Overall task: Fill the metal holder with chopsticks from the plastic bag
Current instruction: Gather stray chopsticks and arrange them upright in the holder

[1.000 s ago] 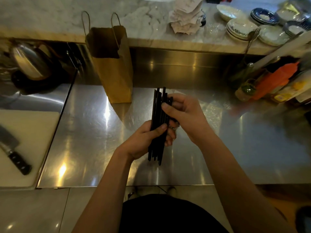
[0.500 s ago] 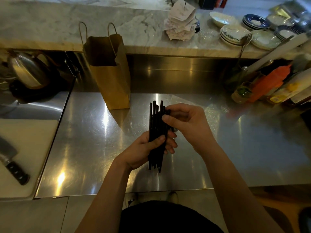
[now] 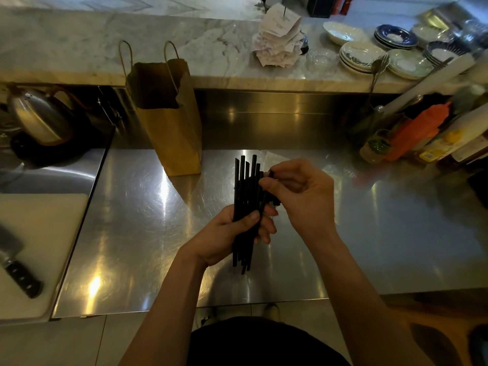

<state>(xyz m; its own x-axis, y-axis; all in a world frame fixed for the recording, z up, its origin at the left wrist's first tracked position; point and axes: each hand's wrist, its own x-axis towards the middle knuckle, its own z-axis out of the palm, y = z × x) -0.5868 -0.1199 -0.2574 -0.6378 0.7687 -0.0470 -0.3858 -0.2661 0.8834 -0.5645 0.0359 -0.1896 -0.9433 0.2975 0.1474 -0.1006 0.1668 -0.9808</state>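
Note:
A bundle of several black chopsticks (image 3: pixel 244 186) stands nearly upright above the steel counter (image 3: pixel 137 233). My left hand (image 3: pixel 227 236) is wrapped around the lower half of the bundle. My right hand (image 3: pixel 301 196) pinches the chopsticks on the bundle's right side near their tops, thumb and forefinger closed on them. A clear plastic bag (image 3: pixel 340 167) lies flat on the counter behind my right hand, hard to make out. A metal holder (image 3: pixel 367 122) with spoons in it stands at the back right; I cannot tell whether it is the task's holder.
A brown paper bag (image 3: pixel 171 122) stands open at the back of the counter. A kettle (image 3: pixel 39 117) is at the left, with a white cutting board (image 3: pixel 39 247) and a knife (image 3: pixel 18 270). Sauce bottles (image 3: pixel 420 130) crowd the right; plates (image 3: pixel 361 54) and paper slips (image 3: pixel 277 40) sit on the marble ledge.
Both hands and the bundle sit slightly lower in the view. My right hand's fingers have shifted along the right-side chopsticks near their tops. The left hand's hold is unchanged.

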